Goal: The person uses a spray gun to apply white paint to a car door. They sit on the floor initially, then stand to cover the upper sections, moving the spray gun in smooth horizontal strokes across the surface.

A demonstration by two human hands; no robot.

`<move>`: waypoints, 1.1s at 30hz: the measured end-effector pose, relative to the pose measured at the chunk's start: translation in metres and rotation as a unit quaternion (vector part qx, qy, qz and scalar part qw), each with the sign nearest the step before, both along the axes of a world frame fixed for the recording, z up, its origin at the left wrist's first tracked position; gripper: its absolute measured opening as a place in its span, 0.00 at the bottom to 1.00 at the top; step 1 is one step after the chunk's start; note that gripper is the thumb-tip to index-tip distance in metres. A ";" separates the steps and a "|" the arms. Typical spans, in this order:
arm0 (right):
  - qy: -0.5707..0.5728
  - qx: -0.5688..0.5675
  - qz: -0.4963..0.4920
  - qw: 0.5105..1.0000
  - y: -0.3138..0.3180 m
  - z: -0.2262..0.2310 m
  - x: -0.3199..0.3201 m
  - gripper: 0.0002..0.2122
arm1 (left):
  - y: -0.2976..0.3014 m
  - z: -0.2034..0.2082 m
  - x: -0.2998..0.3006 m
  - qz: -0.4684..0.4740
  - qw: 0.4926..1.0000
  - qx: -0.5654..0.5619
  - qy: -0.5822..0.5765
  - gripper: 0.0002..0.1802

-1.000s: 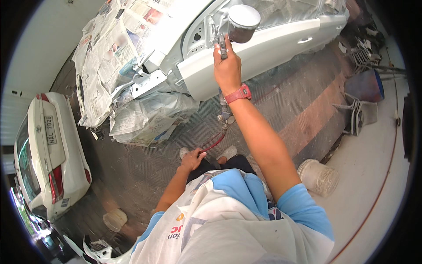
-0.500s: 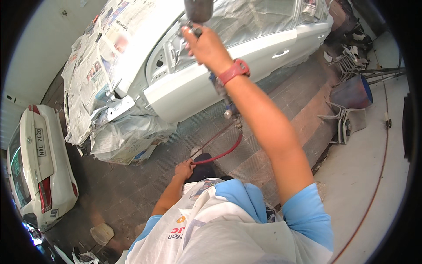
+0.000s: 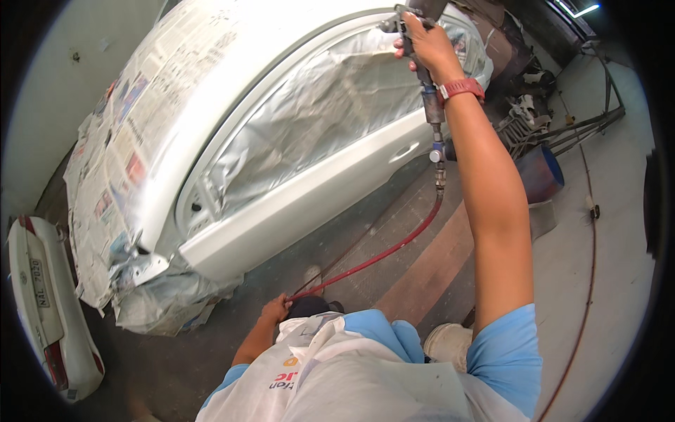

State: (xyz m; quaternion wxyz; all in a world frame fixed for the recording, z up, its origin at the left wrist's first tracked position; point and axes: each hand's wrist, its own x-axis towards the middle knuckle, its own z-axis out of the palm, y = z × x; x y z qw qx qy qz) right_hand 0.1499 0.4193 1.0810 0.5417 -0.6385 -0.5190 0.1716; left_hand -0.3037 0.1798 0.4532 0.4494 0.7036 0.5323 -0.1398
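Note:
My right hand [image 3: 432,50] is closed round the grip of a spray gun [image 3: 416,60], raised beside the upper side of a white car [image 3: 302,214]. The gun's dark cup is cut off at the top edge. From fittings below the grip, a red air hose [image 3: 380,257] curves down to my left hand [image 3: 276,307], which is wrapped round it low by my body. The car's side window is masked with grey-silver plastic sheeting [image 3: 316,112]. Newspaper [image 3: 119,176] covers its front end. The gun's nozzle points left, toward the car; I cannot make out any spray.
A second pale car [image 3: 53,316] stands at the far left. On the right are a blue-rimmed drum [image 3: 540,174], metal stands [image 3: 587,126] and a thin hose [image 3: 585,309] along the pale surface. A whitish bucket [image 3: 448,344] is beside me on the floor.
My right hand has carried the spray gun to the right along the car, and the hose stretches out with it. The view has shifted; my left hand still grips the hose.

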 end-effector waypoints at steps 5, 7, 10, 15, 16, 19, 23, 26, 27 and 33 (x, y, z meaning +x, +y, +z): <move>0.001 0.008 -0.036 0.999 0.047 0.019 0.098 0.21 | 0.050 0.005 0.060 0.024 0.997 -0.066 -0.044 0.26; 0.004 0.007 -0.054 0.999 0.063 0.023 0.135 0.21 | 0.068 0.013 0.082 0.008 0.997 -0.063 -0.045 0.26; -0.001 0.012 -0.066 0.998 0.081 0.028 0.189 0.22 | 0.091 0.027 0.110 -0.009 0.996 -0.071 -0.057 0.28; -0.003 0.005 -0.093 0.996 0.103 0.032 0.280 0.24 | 0.112 0.042 0.163 -0.010 0.994 -0.047 -0.098 0.31; 0.001 0.002 -0.091 0.996 0.107 0.033 0.300 0.24 | 0.113 0.046 0.174 -0.002 0.994 -0.035 -0.107 0.32; 0.020 0.010 -0.093 0.995 0.120 0.039 0.361 0.25 | 0.108 0.057 0.212 0.040 0.991 -0.005 -0.126 0.32; -0.006 0.019 -0.127 0.992 0.141 0.042 0.430 0.24 | 0.086 0.077 0.275 0.118 0.987 0.016 -0.109 0.32; -0.068 0.036 -0.136 0.988 0.158 0.044 0.463 0.23 | 0.066 0.085 0.328 0.176 0.978 0.064 -0.091 0.32; -0.074 0.041 -0.119 0.989 0.163 0.047 0.469 0.23 | 0.061 0.085 0.344 0.195 0.973 0.074 -0.098 0.32; -0.035 0.055 0.076 0.995 0.163 0.052 0.422 0.25 | 0.018 0.076 0.407 0.270 0.956 0.079 -0.078 0.32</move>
